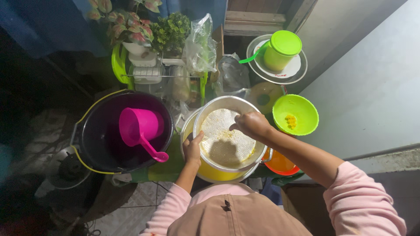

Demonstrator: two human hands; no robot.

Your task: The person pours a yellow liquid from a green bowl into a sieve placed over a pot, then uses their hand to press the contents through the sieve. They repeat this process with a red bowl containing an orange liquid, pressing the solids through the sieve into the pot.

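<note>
A round metal sieve (210,114) with a perforated floor smeared with pale yellow pulp rests on top of a yellow pot (215,174). My left hand (192,147) grips the sieve's near-left rim. My right hand (250,124) reaches in from the right with fingers bunched, pressing on the pulp inside the sieve. Both arms wear pink sleeves.
A black bucket (99,144) with a yellow handle holds a pink scoop (139,126) at left. A green bowl (302,114) with yellow bits sits at right, an orange bowl (280,163) below it. Behind stand a green-lidded container (282,49) on plates, plastic bags, a dish rack and plants.
</note>
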